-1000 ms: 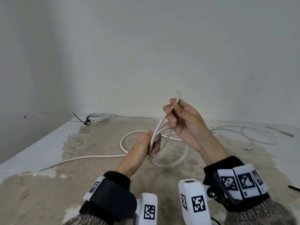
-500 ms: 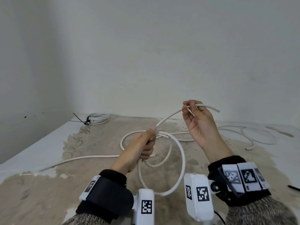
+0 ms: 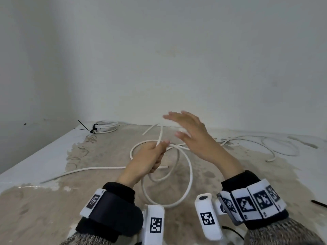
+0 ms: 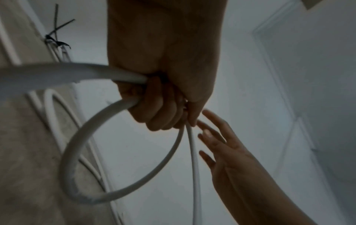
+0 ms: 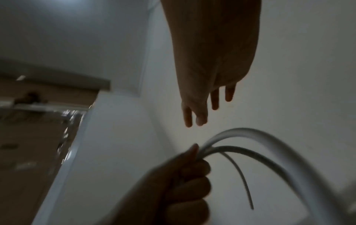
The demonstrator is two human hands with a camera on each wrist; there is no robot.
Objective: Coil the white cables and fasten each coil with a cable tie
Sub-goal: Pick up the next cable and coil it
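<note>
White cable loops (image 3: 185, 175) clenched in our left hand (image 3: 150, 160); right hand (image 3: 191, 137) released, fingers spread. Risk: stiff cable springs, loops slip, coil unravels onto worktop (image 3: 53, 200).

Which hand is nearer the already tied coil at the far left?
Left. The left hand grips the loops mid-table, on the side of the tied coil; the open right hand hovers farther right.

Grey knit sleeves (image 3: 286, 234), blk wristbands (image 3: 113, 209).
</note>
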